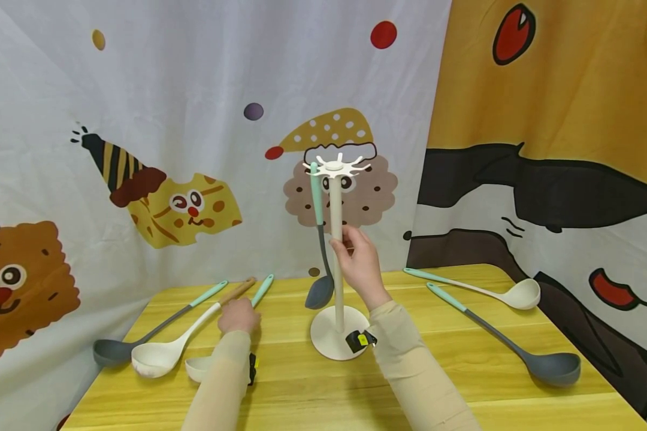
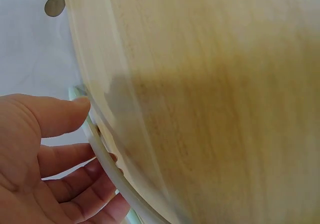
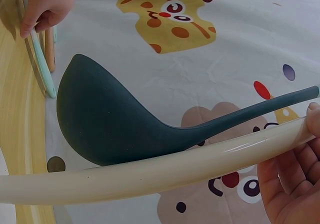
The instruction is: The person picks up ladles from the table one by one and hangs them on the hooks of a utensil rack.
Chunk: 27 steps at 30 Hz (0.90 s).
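My left hand (image 1: 239, 316) is low over the left of the table, thumb and fingers pinching the handle (image 2: 115, 169) of a white ladle (image 1: 196, 368) with a mint grip. My forearm partly hides that ladle in the head view. My right hand (image 1: 360, 260) holds the cream pole (image 1: 335, 209) of an upright utensil stand between thumb and fingers. Atop the pole is a white hook ring (image 1: 336, 166), and below is a round base (image 1: 329, 335). A dark grey ladle (image 3: 107, 116) with a mint handle hangs from the ring's left side, its bowl beside the pole.
Left of my left hand lie a white ladle (image 1: 159, 358) with a wooden handle and a grey ladle (image 1: 115, 352) with a mint handle. On the right lie a white ladle (image 1: 522, 293) and a grey ladle (image 1: 552, 367). Behind the wooden table (image 1: 296, 389) hangs a printed curtain (image 1: 205, 78).
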Available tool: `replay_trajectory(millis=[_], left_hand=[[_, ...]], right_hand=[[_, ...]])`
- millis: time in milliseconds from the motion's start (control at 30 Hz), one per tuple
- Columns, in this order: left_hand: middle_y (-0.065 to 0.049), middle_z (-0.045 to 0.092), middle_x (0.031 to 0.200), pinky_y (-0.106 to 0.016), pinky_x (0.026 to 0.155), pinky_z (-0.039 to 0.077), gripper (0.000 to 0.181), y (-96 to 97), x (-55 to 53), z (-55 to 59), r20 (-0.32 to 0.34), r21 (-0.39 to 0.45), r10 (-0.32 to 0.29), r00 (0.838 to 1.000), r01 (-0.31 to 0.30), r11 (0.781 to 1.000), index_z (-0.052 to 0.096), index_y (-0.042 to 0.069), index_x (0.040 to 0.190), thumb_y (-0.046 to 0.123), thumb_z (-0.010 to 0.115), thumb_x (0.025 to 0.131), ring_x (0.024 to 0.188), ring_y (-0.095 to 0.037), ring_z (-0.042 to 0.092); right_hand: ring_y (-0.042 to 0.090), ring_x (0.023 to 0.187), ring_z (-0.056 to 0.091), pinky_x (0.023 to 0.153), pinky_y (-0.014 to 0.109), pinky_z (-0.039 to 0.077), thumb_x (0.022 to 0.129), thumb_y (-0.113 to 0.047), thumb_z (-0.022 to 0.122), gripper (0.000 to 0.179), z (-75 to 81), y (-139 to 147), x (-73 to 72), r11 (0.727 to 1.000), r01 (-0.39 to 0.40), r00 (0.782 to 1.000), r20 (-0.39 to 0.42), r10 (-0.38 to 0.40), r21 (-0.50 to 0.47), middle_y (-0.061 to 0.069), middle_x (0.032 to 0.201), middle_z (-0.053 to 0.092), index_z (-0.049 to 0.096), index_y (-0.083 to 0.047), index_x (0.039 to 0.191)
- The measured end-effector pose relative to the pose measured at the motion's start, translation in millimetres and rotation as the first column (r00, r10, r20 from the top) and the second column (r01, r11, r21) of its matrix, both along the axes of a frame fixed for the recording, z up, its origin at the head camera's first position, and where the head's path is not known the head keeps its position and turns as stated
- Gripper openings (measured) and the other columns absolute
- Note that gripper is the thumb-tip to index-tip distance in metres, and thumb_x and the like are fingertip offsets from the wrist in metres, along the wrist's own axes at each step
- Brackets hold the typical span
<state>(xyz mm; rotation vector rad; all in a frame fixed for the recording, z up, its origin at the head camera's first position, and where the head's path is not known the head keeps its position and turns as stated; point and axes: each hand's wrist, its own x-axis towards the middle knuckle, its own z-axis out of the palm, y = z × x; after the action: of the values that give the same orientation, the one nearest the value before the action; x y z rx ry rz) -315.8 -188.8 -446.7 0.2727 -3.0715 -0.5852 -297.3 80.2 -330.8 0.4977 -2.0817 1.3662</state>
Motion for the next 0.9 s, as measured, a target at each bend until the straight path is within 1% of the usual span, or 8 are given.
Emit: replay_trajectory(millis=[200,433,667,900], left_hand=[[-0.023,0.061,0.091,-0.054,0.063,0.054,0.021,-3.3,-3.1,-3.0,0.006,0.005,-0.004,1.0,0.004,1.0,0.064,-0.006,0.111,0.006,0.053,0.098,0.083,-0.039,0.062],[-0.022,0.062,0.09,-0.054,0.063,0.054,0.021,-5.0,-6.5,-5.2,0.001,-0.004,-0.008,1.0,0.008,1.0,0.064,-0.006,0.112,0.004,0.054,0.097,0.082,-0.038,0.063],[-0.021,0.062,0.087,-0.053,0.062,0.054,0.021,-4.6,-5.4,-3.8,0.012,-0.009,-0.004,1.0,0.004,1.0,0.064,-0.007,0.113,0.004,0.053,0.099,0.078,-0.037,0.063],[-0.02,0.062,0.087,-0.053,0.063,0.055,0.019,-7.1,-10.7,-8.7,0.009,-0.023,0.01,1.0,-0.009,1.0,0.065,-0.005,0.111,0.005,0.054,0.099,0.081,-0.037,0.064]], right_hand=[[0.026,0.088,0.059,0.075,0.039,0.054,0.098,-0.01,0.063,0.019,0.3,0,1.2,1.0,-0.003,1.0,0.01,0.003,-0.006,0.012,0.099,0.06,0.063,-0.002,0.115],[0.025,0.089,0.059,0.076,0.039,0.054,0.098,-0.01,0.062,0.019,1.0,-1,1.6,1.0,-0.005,1.0,0.011,0.005,-0.009,0.012,0.099,0.06,0.063,-0.002,0.116],[0.026,0.089,0.059,0.076,0.039,0.054,0.098,-0.009,0.063,0.02,1.6,-1,2.2,1.0,-0.009,1.0,0.013,0.009,-0.01,0.013,0.1,0.06,0.063,-0.001,0.116],[0.026,0.089,0.06,0.076,0.039,0.054,0.098,-0.01,0.063,0.02,1.2,0,1.1,1.0,-0.004,1.0,0.012,0.004,-0.01,0.012,0.1,0.06,0.063,-0.002,0.116]])
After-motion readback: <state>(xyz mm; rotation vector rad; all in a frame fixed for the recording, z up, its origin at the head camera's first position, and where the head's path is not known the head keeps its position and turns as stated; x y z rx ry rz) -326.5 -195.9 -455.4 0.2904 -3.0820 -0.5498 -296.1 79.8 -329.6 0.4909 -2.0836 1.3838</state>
